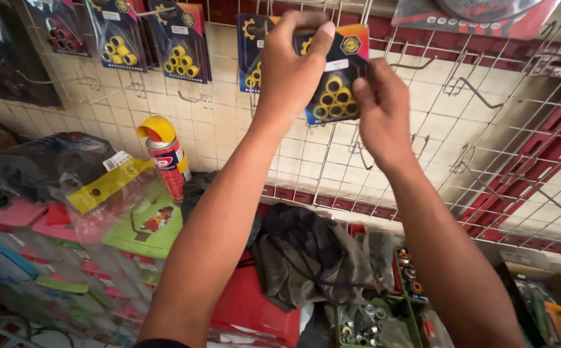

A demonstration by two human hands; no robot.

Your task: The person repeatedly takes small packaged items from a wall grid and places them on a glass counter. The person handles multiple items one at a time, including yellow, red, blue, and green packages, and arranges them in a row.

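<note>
Both hands raised at a wire grid rack (487,96). Left hand (290,64) and right hand (380,113) grip a blister pack of yellow rollers (338,74). A red spray can (167,161) stands lower left.

Wire wall grid (487,84) with hung roller packs (184,45)

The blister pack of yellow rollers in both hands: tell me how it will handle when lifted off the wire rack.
The blister pack probably stays fairly stiff: its card looks flat between the left hand and right hand. It is likely heavy for its size, holding six rollers. The glossy face may be slippery.
</note>
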